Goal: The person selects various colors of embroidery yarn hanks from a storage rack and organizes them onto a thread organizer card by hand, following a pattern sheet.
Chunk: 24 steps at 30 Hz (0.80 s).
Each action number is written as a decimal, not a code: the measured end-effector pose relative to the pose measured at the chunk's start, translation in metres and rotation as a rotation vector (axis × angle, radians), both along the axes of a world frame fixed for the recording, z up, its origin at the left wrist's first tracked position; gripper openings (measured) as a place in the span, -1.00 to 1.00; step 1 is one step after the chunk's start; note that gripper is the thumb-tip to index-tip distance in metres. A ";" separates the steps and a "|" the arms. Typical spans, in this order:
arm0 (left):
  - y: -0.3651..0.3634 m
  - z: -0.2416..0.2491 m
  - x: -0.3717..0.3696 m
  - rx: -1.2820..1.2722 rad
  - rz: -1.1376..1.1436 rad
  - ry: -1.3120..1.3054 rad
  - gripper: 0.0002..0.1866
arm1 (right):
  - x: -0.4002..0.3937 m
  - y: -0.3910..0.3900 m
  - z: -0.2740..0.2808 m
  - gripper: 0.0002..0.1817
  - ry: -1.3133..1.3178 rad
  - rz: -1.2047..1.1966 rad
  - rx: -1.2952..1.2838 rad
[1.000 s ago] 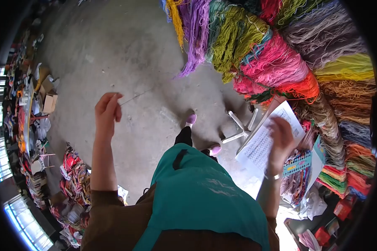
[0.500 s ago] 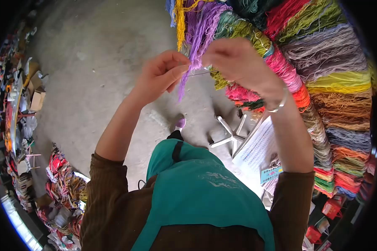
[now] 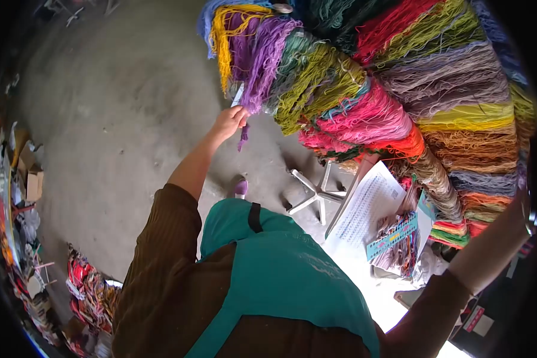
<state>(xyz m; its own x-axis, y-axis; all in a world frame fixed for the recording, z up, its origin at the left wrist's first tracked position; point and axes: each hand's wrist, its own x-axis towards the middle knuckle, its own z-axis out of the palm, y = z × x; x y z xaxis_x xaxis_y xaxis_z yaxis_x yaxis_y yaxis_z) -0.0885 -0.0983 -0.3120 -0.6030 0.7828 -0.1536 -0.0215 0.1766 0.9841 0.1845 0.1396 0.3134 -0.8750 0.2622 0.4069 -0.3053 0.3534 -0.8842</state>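
Where fingers [image 3: 240, 113] pinch it, purple yarn [image 3: 268, 56] seems bunched.

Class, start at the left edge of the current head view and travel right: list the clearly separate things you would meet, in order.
Tan cardboard box → tangled red multicoloured heap → bare left hand → white star-shaped base → turquoise perforated strip → bare right forearm
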 end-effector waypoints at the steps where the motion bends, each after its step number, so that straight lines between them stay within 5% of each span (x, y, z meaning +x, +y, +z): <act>1: 0.007 -0.005 -0.006 -0.043 -0.002 -0.004 -0.73 | 0.015 0.002 0.009 -0.54 0.046 0.083 -0.270; 2: 0.013 0.004 -0.011 -0.087 -0.003 0.052 -0.73 | 0.029 0.004 0.018 -0.54 0.102 0.157 -0.541; 5: 0.033 0.002 -0.030 -0.042 -0.017 0.255 -0.75 | 0.092 0.010 0.054 -0.54 0.143 -0.143 -0.366; 9: 0.046 0.025 -0.037 -0.281 -0.237 0.963 -0.75 | 0.149 -0.001 0.052 -0.70 0.000 -0.558 0.080; 11: 0.059 0.110 -0.009 -0.662 -0.675 0.903 -0.75 | 0.156 -0.020 0.030 -0.85 -0.216 -0.729 0.408; 13: 0.067 0.186 0.030 -0.524 -0.813 0.391 -0.75 | 0.161 -0.033 0.008 -0.88 -0.280 -0.902 0.433; 16: 0.087 0.295 0.094 0.118 -0.783 0.427 -0.85 | 0.194 -0.024 -0.021 -0.76 -0.479 -0.860 0.366; 19: 0.114 0.380 0.158 0.723 -0.705 0.249 -0.74 | 0.188 -0.024 -0.072 -0.74 -0.586 -0.632 0.442; 21: 0.124 0.422 0.204 0.742 -0.856 -0.004 -0.67 | 0.174 -0.037 -0.102 -0.79 -0.481 -0.522 0.481; 24: 0.145 0.430 0.256 0.680 -1.000 -0.012 -0.71 | 0.180 -0.059 -0.127 -0.81 -0.428 -0.641 0.269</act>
<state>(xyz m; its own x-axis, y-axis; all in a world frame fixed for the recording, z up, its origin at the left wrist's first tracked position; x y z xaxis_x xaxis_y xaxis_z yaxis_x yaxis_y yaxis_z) 0.1673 0.0464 0.1184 0.3137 0.8252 0.4697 -0.1810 -0.4336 0.8827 0.3650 0.0811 0.1859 -0.6820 0.7058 0.1917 0.3738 0.5617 -0.7380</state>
